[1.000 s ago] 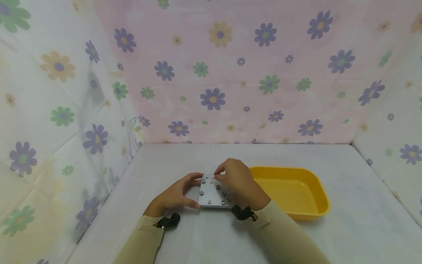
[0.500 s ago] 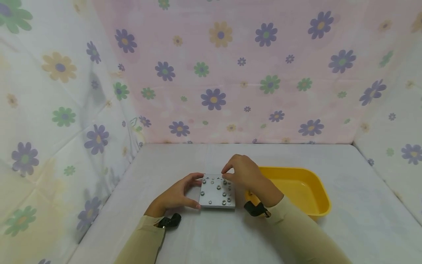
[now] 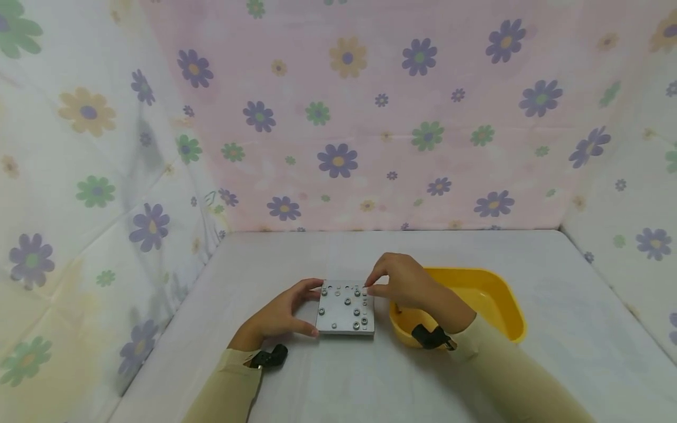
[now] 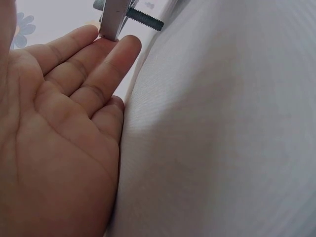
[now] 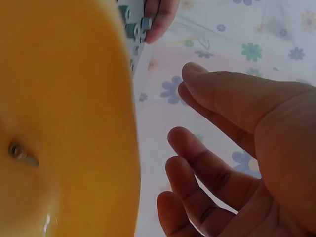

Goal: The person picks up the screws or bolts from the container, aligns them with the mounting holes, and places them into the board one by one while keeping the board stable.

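Observation:
My left hand (image 3: 280, 314) holds a square silver metal plate (image 3: 338, 311) by its left side, thumb at the near corner and fingers at the far one. Several socket-head bolts and smaller screws stand in the plate. The left wrist view shows the fingers against the plate's edge, with a dark threaded bolt (image 4: 145, 19) sticking out underneath. My right hand (image 3: 404, 282) hovers by the plate's far right corner, thumb and index tips close together. In the right wrist view nothing shows between those fingers (image 5: 195, 81), and the others are loosely bent.
A yellow tray (image 3: 483, 305) stands just right of the plate, under my right forearm. Inside it lies a small bolt (image 5: 22, 154). Flower-patterned cloth (image 3: 338, 117) rises behind and at both sides of the white table (image 3: 328, 382).
My right hand has moved right across the plate's far edge, from its middle to the right corner, uncovering bolts and holes. The left hand has kept its hold on the plate.

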`<action>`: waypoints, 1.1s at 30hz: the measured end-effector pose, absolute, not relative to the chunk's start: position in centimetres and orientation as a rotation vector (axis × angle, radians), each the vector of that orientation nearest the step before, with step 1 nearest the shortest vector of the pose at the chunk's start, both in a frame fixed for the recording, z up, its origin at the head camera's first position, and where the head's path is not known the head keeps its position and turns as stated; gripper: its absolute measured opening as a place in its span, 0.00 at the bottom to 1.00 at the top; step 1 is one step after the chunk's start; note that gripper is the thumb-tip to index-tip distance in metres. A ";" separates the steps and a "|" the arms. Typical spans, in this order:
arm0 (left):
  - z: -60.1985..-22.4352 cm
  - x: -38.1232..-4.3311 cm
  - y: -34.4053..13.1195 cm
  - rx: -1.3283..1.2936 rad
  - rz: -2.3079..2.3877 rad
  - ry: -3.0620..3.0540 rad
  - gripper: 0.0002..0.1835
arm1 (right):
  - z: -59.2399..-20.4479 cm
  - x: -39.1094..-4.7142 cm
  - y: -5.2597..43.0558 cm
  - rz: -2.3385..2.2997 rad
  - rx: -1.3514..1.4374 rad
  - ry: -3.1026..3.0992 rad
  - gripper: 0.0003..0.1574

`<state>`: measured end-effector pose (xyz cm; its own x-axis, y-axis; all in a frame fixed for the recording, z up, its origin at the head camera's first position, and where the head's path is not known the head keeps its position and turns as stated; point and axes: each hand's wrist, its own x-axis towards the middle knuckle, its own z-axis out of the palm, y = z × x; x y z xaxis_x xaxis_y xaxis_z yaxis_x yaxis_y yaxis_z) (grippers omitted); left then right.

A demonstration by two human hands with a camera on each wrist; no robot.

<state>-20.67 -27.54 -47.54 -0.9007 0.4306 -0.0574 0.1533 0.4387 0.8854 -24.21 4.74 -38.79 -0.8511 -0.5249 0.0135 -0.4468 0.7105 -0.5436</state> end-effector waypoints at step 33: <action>-47.9 -20.9 -27.7 0.541 1.479 2.387 0.59 | -40.2 -26.8 12.0 -0.770 -0.942 2.564 0.09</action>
<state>-20.91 -27.71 -47.85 -0.8903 0.4536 -0.0409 0.1653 0.4054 0.8991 -26.78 12.01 -40.24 -0.7388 -0.6673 -0.0943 -0.5050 0.6408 -0.5783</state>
